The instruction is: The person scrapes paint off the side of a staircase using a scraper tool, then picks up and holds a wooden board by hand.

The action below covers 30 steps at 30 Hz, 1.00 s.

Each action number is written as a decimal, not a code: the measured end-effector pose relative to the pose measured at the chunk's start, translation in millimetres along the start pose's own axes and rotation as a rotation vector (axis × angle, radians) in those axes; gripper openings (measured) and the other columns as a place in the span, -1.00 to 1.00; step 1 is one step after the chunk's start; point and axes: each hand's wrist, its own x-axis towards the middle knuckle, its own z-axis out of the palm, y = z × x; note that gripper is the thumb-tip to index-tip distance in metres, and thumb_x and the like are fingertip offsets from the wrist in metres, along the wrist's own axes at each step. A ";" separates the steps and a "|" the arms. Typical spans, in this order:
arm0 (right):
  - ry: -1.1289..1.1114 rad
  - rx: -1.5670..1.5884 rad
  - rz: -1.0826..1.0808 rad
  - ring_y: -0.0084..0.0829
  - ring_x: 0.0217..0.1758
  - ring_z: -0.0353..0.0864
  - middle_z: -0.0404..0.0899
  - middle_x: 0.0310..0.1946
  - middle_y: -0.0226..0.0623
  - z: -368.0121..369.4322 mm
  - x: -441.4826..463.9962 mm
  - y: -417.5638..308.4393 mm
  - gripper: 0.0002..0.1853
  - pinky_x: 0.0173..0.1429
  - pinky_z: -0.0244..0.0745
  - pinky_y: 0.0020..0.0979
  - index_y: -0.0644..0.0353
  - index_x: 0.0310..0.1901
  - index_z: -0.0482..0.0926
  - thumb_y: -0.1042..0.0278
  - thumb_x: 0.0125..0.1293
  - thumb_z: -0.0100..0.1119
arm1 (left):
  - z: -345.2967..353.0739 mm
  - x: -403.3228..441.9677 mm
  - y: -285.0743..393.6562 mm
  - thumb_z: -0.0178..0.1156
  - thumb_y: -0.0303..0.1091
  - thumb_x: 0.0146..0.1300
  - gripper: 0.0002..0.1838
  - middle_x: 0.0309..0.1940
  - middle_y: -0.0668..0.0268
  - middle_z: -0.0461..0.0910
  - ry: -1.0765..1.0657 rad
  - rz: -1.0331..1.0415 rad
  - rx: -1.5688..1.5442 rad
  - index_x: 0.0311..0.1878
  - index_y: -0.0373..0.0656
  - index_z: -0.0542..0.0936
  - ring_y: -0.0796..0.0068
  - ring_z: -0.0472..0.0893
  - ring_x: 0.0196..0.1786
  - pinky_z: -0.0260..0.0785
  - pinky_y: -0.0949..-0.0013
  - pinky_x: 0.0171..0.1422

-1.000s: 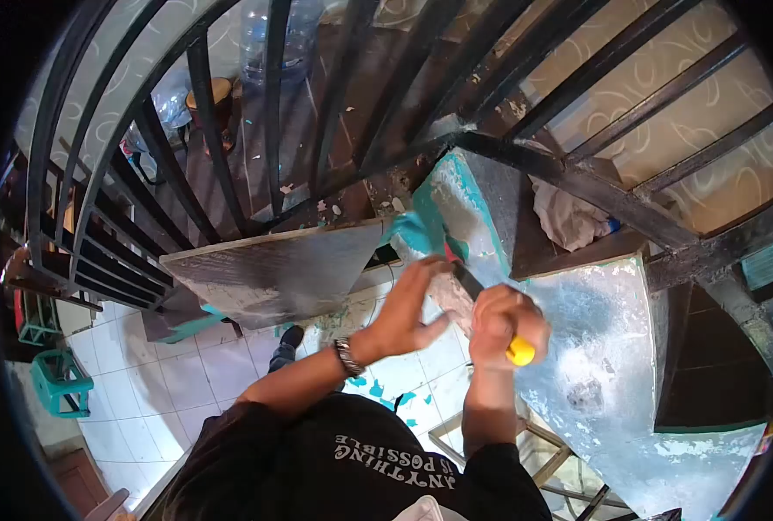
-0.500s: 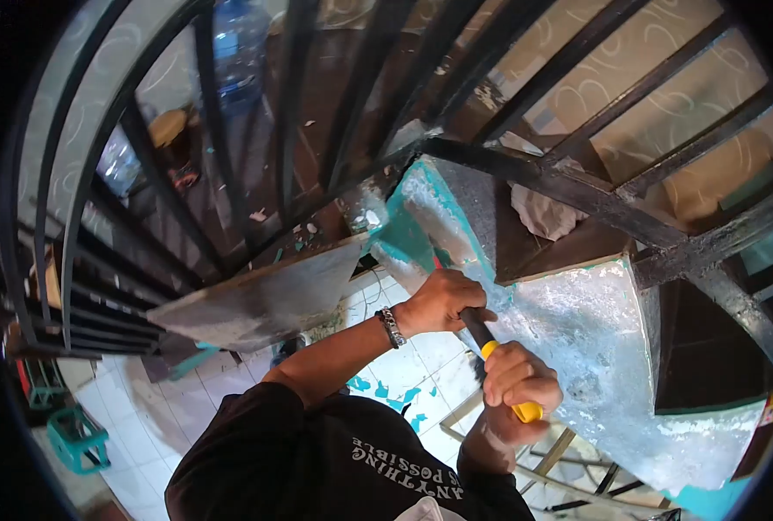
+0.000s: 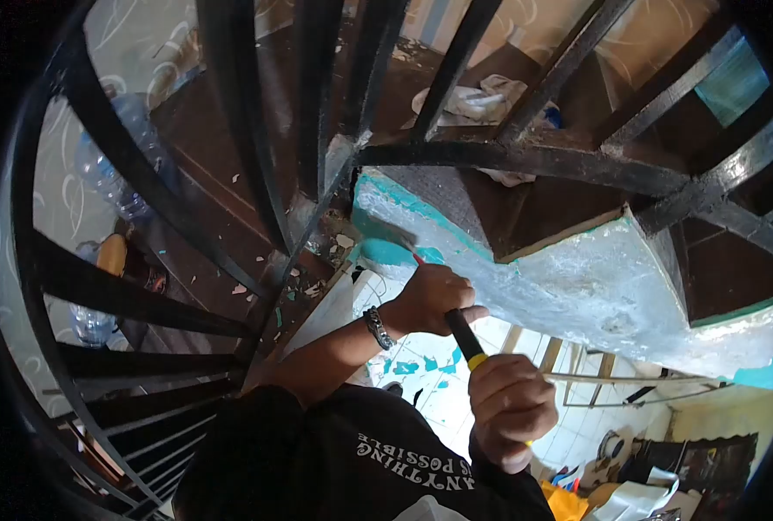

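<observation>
My left hand [image 3: 430, 300], with a chain bracelet on its wrist, is closed around a tool whose red part [image 3: 419, 260] pokes out past the fingers. The tool's far end meets the turquoise paint [image 3: 386, 253] on the underside of the concrete staircase [image 3: 569, 278]. In my right hand [image 3: 512, 404] is a black-and-yellow handle [image 3: 465, 337], gripped near its yellow end. Its black end reaches up to my left hand; whether a head sits behind the fingers is hidden. Most of the stair side shows bare grey, with turquoise along its edge.
Black metal railing bars [image 3: 243, 113] stand between me and the dark steps [image 3: 213, 156], which carry paint chips. Beyond the bars are a plastic water bottle [image 3: 122, 161] and a crumpled cloth [image 3: 482, 100]. Turquoise flakes [image 3: 439, 363] lie on the white tiled floor below.
My view has turned, bringing more of the lower room at right into sight. Both hands stay closed, and the left one has moved slightly left in view. The handle points more upright.
</observation>
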 end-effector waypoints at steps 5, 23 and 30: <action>0.003 0.057 -0.002 -0.32 -0.69 0.45 0.40 -0.74 -0.34 0.4 1.6 1.1 -0.61 -0.53 0.44 -0.31 0.26 -0.59 0.42 0.18 0.34 0.07 | -3.0 -0.7 -3.1 0.36 -0.14 0.08 -0.57 -0.71 0.24 0.42 0.012 0.016 -0.039 -0.72 -0.10 0.39 0.18 0.50 -0.61 0.30 0.16 -0.45; 0.032 -0.128 -0.019 -0.48 -0.79 0.30 0.31 -0.82 -0.40 0.3 10.4 0.9 -0.51 -0.62 0.29 -0.42 0.15 -0.61 0.29 0.00 0.41 -0.01 | 3.4 1.2 -11.3 0.33 -0.18 0.16 -0.60 -0.70 0.21 0.43 0.028 0.026 0.069 -0.65 -0.11 0.40 0.10 0.51 -0.59 0.31 0.13 -0.47; 0.016 0.030 -0.001 -0.46 -0.80 0.31 0.31 -0.82 -0.41 5.6 12.2 10.8 -0.51 -0.62 0.31 -0.43 0.15 -0.61 0.30 -0.01 0.39 0.01 | 5.8 -3.5 -15.3 0.33 -0.10 0.15 -0.57 -0.71 0.20 0.40 0.164 0.014 -0.081 -0.65 -0.11 0.38 0.09 0.51 -0.60 0.30 0.12 -0.47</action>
